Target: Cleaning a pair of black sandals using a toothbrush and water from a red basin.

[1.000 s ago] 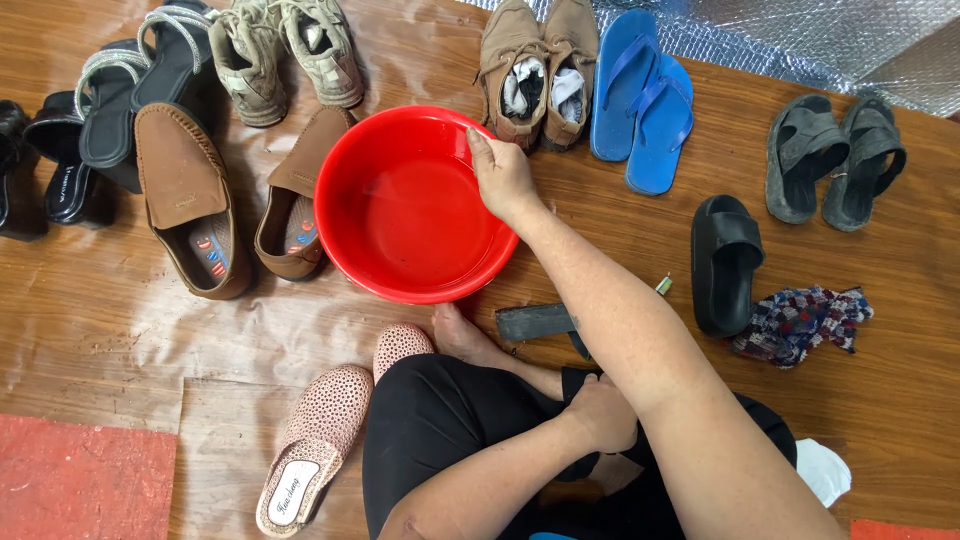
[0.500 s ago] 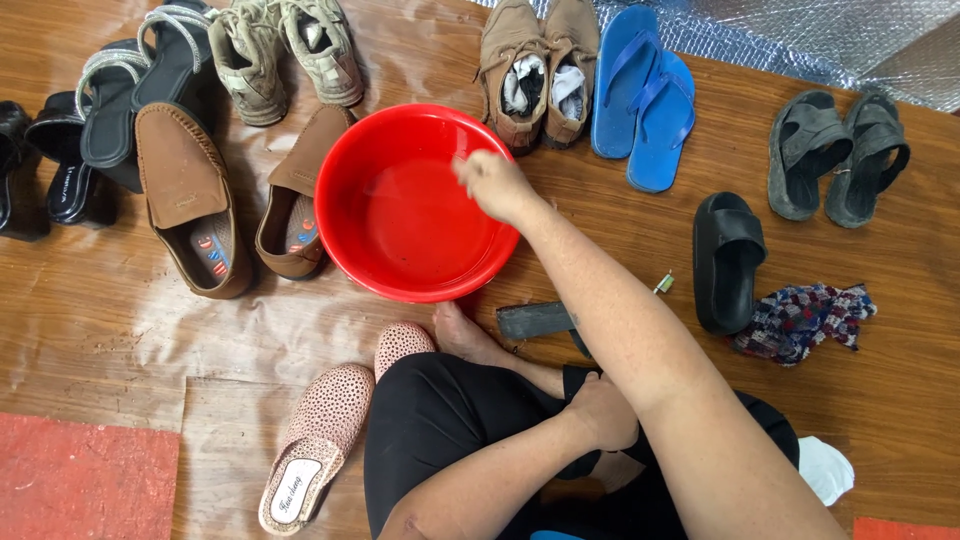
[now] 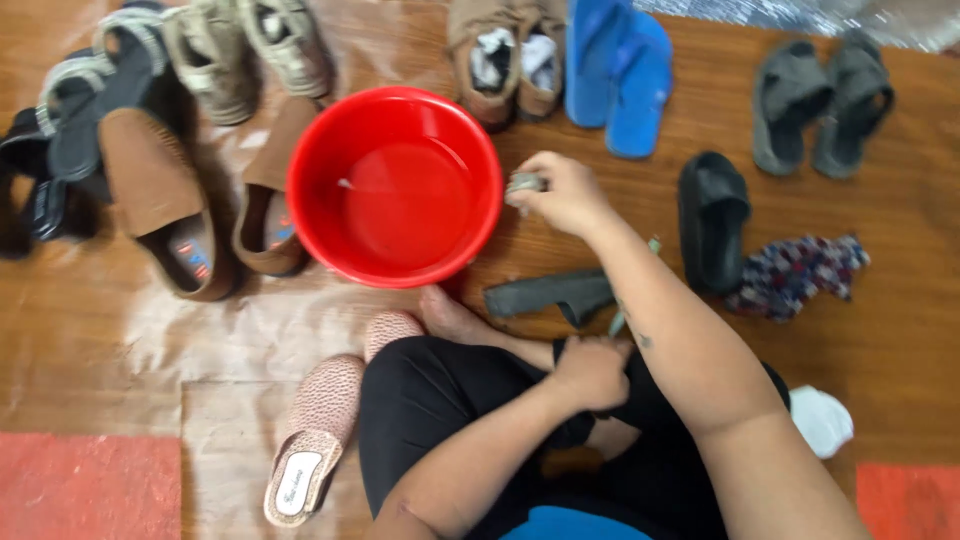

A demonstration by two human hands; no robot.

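right hand point(image 3: 565, 192) pinches a small grey wad point(image 3: 524, 184), held just past the red basin point(image 3: 395, 185) rim, above the floor | left hand point(image 3: 592, 372) rests closed on black trouser leg, grip contents unclear | black slide point(image 3: 713, 220) lies near the right forearm, shoes ring the basin

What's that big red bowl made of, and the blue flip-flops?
The round red basin looks like smooth, glossy plastic: its wet-looking rim shines evenly. The pair of blue flip-flops seem soft foam or rubber, matte, with no shine, though that is less certain.
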